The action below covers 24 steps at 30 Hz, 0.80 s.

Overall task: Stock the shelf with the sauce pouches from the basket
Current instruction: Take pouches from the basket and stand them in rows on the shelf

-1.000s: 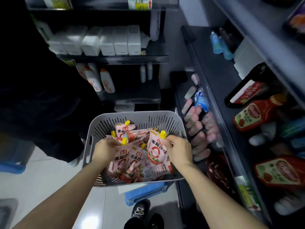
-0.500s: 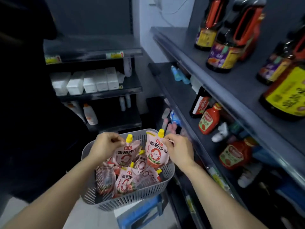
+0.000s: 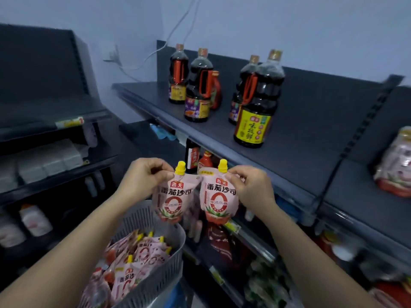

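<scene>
My left hand (image 3: 145,175) pinches the top corner of a pink sauce pouch (image 3: 172,200) with a yellow cap. My right hand (image 3: 251,187) pinches a second pouch (image 3: 219,198) of the same kind beside it. Both pouches hang upright in the air, side by side, above the grey basket (image 3: 160,274). Several more pouches (image 3: 138,258) lie in the basket. The dark top shelf (image 3: 289,147) runs just beyond and above the held pouches.
Several large dark soy sauce bottles (image 3: 255,103) stand on the top shelf, and a pink pouch pack (image 3: 395,165) sits at its right end. Red sauce bottles (image 3: 205,162) stand on the shelf below. A second shelving unit with white containers (image 3: 49,161) is at left.
Both hands have lifted their pouches up out of the basket to the height of the top shelf's edge. My view has tilted upward toward the top shelf.
</scene>
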{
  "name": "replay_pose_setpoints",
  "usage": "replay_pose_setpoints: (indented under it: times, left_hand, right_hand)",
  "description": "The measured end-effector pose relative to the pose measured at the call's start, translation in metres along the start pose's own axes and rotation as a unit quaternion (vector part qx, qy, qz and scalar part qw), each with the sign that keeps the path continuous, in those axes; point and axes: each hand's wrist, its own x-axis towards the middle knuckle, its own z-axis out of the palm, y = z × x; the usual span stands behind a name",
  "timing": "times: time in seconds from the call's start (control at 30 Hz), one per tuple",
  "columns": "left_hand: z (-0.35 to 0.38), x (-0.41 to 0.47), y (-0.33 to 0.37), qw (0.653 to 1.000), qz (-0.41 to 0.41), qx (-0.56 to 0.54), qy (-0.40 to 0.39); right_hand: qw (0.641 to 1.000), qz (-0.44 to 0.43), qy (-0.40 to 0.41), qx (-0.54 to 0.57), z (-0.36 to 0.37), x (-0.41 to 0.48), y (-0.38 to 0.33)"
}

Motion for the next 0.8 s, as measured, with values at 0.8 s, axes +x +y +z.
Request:
replay_pose_setpoints:
  times: [0.8]
  left_hand:
    - [0.200,0.023,0.279,0.959,0.191,-0.181,-0.110]
  right_hand:
    - [0.967,0.084,0.234,-0.061,-0.319,-0.092,0.084]
